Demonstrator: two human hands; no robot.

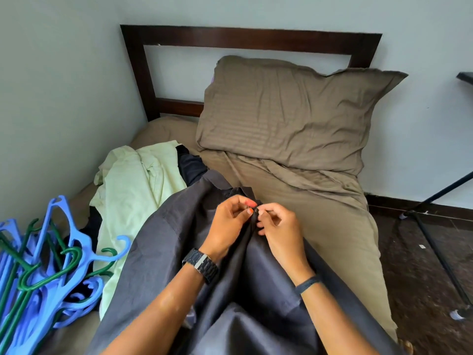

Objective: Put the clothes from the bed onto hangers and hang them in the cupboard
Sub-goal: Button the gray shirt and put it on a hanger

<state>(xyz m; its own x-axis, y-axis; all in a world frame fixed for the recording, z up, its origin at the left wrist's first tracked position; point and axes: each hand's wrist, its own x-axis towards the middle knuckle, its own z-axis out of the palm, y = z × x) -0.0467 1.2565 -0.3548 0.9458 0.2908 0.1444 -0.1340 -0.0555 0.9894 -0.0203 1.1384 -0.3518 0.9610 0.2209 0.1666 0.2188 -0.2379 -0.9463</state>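
From the head view, both hands meet at the centre of the frame over a dark grey garment that spreads from there down to the bottom edge, lying on the bed. The left hand and the right hand each have a narrow grip, fingertips pinching the cloth where two edges come together near the collar; it looks as if she is working a button or small fastener there, though the thing itself is too small to make out. My guess is the front gets closed so the garment sits properly on a hanger.

A pale green garment lies crumpled at left of centre, partly over something darker, waiting its turn. A heap of blue and green hangers sits at the lower left, close by the left arm, handy for the next step. The brown pillow leans against the dark headboard in the upper middle. No cupboard is in view
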